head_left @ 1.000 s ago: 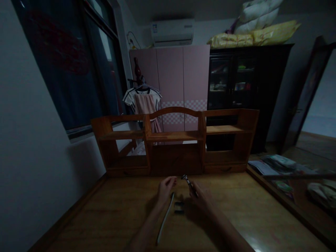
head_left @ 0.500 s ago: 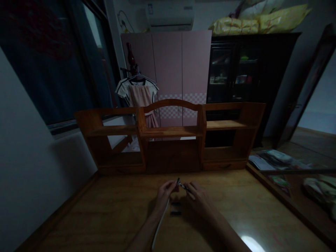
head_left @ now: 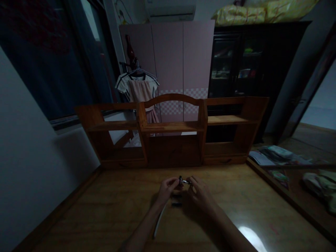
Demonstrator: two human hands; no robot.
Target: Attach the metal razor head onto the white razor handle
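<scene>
Above the wooden desktop, my left hand [head_left: 167,189] is closed in a pinch on a small dark piece [head_left: 180,180], too dim to name. My right hand [head_left: 201,193] is closed around a slim tool with a shiny metal shaft [head_left: 186,182], which looks like a screwdriver. Its shaft points left and meets the dark piece. From beneath my left hand a white cable [head_left: 159,221] runs down toward me over the desk. Small black strips [head_left: 176,204] lie on the desktop between my forearms, partly in shadow.
A wooden shelf unit [head_left: 172,128] spans the back of the desktop [head_left: 126,206]. At the left rises a white wall [head_left: 23,154]. Papers and plastic bags [head_left: 278,155] lie beyond the raised right edge, with cloth [head_left: 320,189] nearer me. A pink wardrobe [head_left: 168,56] stands behind.
The view has tipped slightly downward. The shiny shaft now lies nearly level instead of slanting, and my hands remain together at the dark piece. The cable's free end shows on the desk.
</scene>
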